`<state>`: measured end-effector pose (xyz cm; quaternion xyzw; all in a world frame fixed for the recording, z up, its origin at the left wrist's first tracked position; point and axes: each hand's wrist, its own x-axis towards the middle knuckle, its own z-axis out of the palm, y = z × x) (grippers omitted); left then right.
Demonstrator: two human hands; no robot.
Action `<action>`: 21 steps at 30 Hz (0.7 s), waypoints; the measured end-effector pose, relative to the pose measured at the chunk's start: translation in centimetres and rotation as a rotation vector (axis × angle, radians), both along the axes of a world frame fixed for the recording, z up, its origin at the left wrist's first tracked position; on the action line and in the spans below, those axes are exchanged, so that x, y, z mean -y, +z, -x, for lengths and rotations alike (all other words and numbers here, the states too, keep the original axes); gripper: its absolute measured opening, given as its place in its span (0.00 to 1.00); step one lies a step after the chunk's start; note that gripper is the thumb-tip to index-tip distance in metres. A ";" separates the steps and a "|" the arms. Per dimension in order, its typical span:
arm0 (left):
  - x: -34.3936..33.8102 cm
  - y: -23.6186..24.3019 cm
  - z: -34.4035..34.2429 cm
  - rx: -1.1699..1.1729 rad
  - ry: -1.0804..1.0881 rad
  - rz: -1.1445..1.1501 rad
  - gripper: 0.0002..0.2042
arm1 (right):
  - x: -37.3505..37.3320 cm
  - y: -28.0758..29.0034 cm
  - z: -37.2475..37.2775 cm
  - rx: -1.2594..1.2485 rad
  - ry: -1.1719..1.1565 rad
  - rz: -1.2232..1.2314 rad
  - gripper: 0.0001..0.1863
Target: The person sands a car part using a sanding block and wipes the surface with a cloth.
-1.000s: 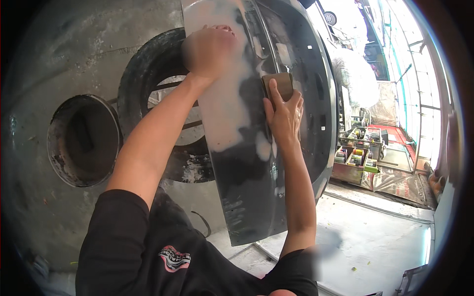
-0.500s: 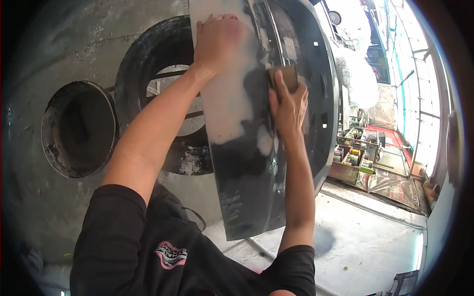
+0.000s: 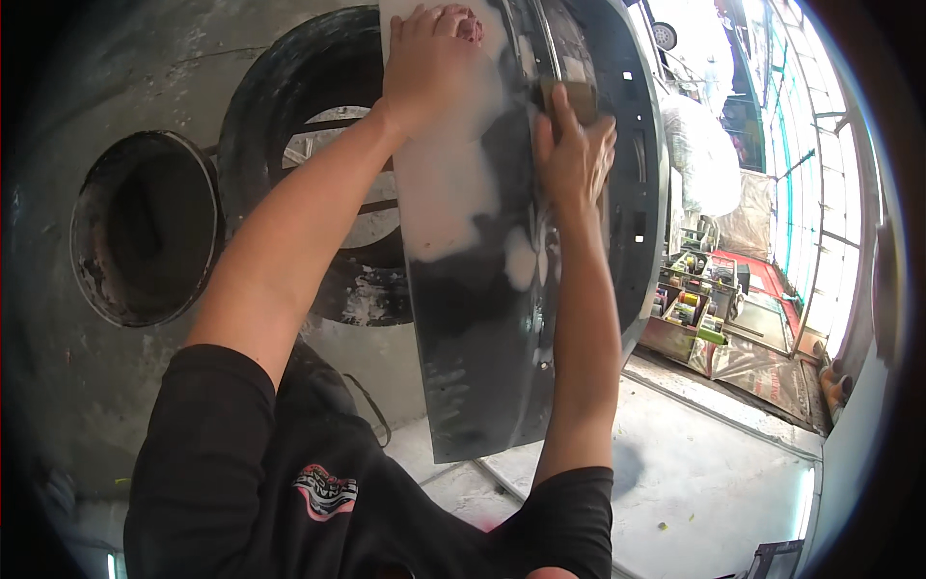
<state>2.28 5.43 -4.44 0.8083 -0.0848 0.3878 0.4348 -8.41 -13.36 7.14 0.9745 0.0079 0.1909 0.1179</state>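
Note:
A car body panel (image 3: 482, 357), dark grey with pale patches, stretches away in front of me. Near its far left edge rests my left hand (image 3: 429, 72), with the fingers bent. Something pinkish (image 3: 470, 27) shows at its fingertips, too blurred to name. My right hand (image 3: 577, 159) grips a brownish sanding block (image 3: 584, 99), with a finger laid along its top. The block lies against the panel's surface, beside the raised ridge that runs lengthwise. Its underside is hidden.
Under the panel's left side lies a big black tyre (image 3: 289, 77). A dark round bucket (image 3: 145, 232) with a stained rim stands left of it. To the right are a crate of cans and bottles (image 3: 685, 309) and a plastic-wrapped bundle (image 3: 699, 154).
My right hand has slid the sanding block farther away along the panel. My left hand has shifted slightly away too, and the view has moved a little.

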 end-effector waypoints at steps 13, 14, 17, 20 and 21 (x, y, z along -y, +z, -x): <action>0.4 -0.4 0.0 -0.124 -0.129 0.096 0.25 | -0.5 0.1 -0.5 0.022 0.027 0.005 0.28; 0.2 -0.7 -0.4 -0.121 -0.125 0.093 0.25 | -0.9 0.2 -1.8 0.014 -0.002 0.021 0.28; -0.4 -1.6 -1.2 -0.037 -0.132 0.009 0.17 | -0.9 -0.7 -1.3 0.027 -0.012 0.047 0.28; -0.7 -1.8 -1.4 -0.042 -0.068 0.009 0.17 | -0.6 -1.8 3.5 0.004 0.064 -0.042 0.29; -0.4 -1.3 -1.0 -0.008 -0.060 0.010 0.17 | -0.5 -1.5 4.2 0.003 0.064 -0.041 0.29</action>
